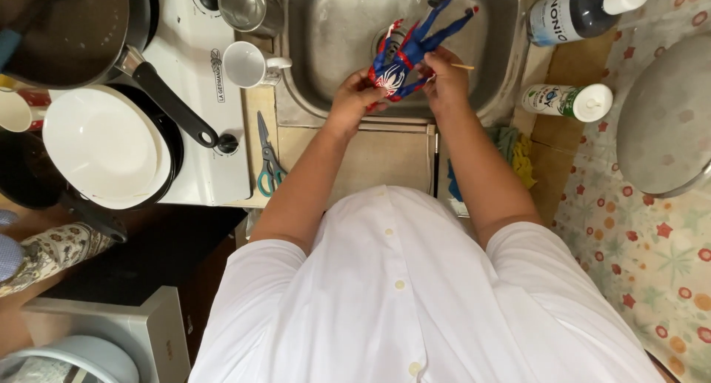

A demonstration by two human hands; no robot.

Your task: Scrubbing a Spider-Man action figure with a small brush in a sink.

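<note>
A red and blue action figure [406, 53] hangs over the steel sink [326, 27], its legs pointing toward the tap. My left hand [352, 98] grips the figure's upper body from the left. My right hand [444, 79] touches the figure from the right and pinches a thin wooden stick [464, 67] between its fingers.
A white mug [248, 63] and a steel cup [244, 5] stand left of the sink. Scissors [269, 157] lie on the counter. A white stove holds a dark pan [81, 27] and a white plate [100, 142]. Two bottles [566, 101] and a round lid [666, 116] sit on the right.
</note>
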